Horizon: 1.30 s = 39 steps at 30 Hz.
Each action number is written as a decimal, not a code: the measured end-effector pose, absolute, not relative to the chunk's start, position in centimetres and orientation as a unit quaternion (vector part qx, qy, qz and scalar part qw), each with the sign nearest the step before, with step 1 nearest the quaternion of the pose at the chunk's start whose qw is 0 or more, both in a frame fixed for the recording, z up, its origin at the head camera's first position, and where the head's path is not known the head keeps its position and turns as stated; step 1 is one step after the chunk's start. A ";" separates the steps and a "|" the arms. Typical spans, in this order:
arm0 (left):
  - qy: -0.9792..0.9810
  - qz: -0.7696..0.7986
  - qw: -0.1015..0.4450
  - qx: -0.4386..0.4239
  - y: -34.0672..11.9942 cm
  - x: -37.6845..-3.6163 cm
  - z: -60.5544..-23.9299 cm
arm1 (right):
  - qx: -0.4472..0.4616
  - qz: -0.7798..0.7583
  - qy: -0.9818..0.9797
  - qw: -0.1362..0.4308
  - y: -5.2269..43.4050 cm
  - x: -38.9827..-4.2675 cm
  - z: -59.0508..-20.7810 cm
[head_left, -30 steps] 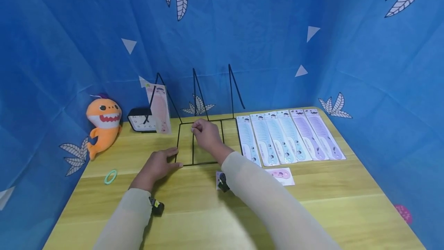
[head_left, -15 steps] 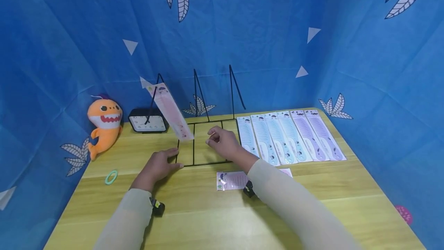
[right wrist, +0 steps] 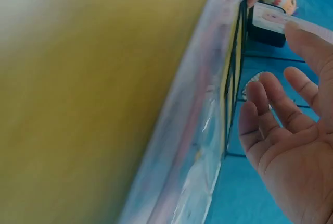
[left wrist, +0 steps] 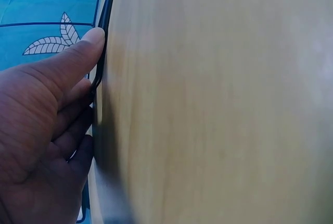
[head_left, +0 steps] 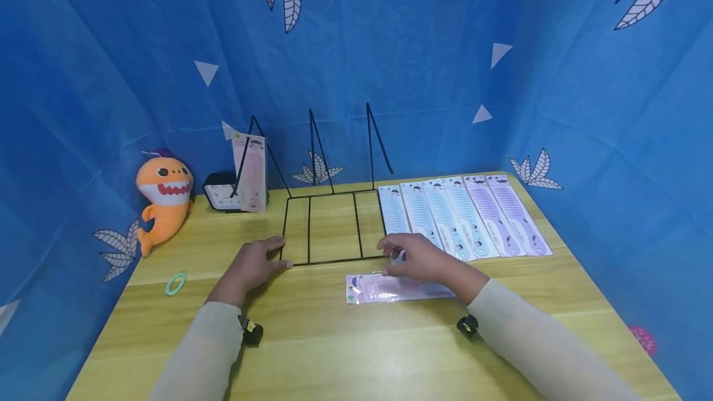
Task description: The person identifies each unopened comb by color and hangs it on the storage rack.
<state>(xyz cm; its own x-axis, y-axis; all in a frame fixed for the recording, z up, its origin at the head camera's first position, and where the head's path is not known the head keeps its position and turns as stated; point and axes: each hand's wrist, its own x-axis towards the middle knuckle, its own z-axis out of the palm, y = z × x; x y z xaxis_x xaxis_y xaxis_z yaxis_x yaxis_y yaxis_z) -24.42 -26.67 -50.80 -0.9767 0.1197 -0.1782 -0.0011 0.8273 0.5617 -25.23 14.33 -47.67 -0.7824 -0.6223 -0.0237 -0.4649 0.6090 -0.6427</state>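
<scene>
The right hand, fingers parted and empty, has moved over the pink package; the left hand, spread, touches the rack, the hung package beyond its fingers likely finished.

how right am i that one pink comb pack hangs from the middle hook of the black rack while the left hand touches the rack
The hook is wrong: the pink comb pack hangs from the leftmost hook of the black rack, as the head view shows, while the left hand touches the rack.
</scene>
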 end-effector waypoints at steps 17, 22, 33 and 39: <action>0.947 0.302 0.103 0.028 -26.9 -24.6 -50.4 | -0.296 -0.180 0.934 0.088 22.1 -21.1 -47.1; 0.945 0.310 0.104 0.032 -26.9 -24.4 -50.5 | -0.291 -0.178 0.936 0.087 22.5 -21.1 -47.3; 0.946 0.307 0.098 0.038 -26.9 -24.3 -50.9 | -0.286 -0.157 0.939 0.110 22.0 -21.2 -47.2; 0.946 0.307 0.097 0.032 -27.0 -24.4 -51.1 | -0.300 -0.144 0.937 0.104 21.8 -21.4 -47.3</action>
<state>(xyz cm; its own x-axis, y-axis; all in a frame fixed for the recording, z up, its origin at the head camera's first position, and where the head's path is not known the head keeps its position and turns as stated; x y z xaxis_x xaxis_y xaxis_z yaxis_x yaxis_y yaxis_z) -24.40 -27.01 -51.10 -0.9790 0.1209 -0.1638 0.0017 0.8095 0.5872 -21.40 21.77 -47.32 -0.7986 -0.5919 -0.1088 -0.5317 0.7786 -0.3333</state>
